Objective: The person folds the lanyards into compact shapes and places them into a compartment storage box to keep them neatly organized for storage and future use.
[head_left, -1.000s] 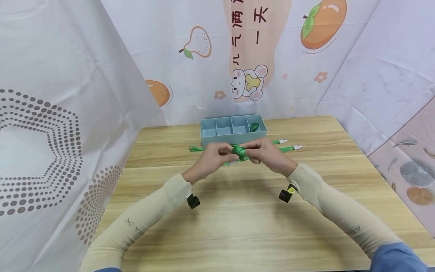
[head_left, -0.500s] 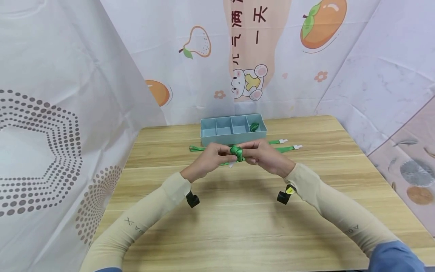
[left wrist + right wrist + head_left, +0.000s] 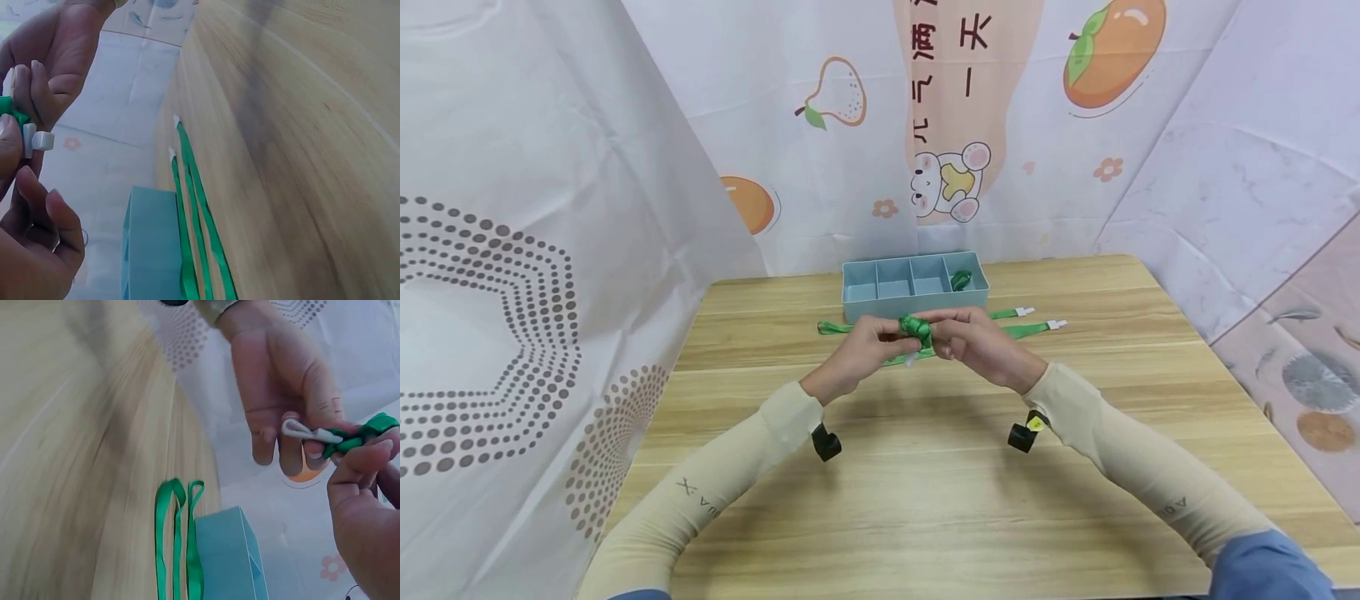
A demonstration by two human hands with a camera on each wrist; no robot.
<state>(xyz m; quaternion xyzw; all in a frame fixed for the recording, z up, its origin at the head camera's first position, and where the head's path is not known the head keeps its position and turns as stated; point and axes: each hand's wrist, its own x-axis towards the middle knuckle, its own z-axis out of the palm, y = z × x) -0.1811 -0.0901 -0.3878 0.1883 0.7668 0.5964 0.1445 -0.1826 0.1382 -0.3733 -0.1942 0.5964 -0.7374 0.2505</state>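
Both hands are holding a bunched green fabric ribbon with a white plastic clip (image 3: 916, 330) above the wooden desk (image 3: 925, 500), just in front of the grey-blue four-compartment plastic tray (image 3: 914, 284). The left hand (image 3: 868, 346) and the right hand (image 3: 973, 337) are each keeping a pinching grip on it, fingertips curled, apparently so that the coil is not springing loose. Compared with a second ago, the bundle is sitting slightly higher and further left. Two more green ribbons (image 3: 1030, 327) are lying flat beside the tray.

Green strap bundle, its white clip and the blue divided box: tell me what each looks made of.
Green strap bundle: woven ribbon-like fabric, slight sheen; it folds limply between left hand and right hand. White clip: probably smooth moulded plastic. Blue divided box: likely matte plastic, with thin, even walls.
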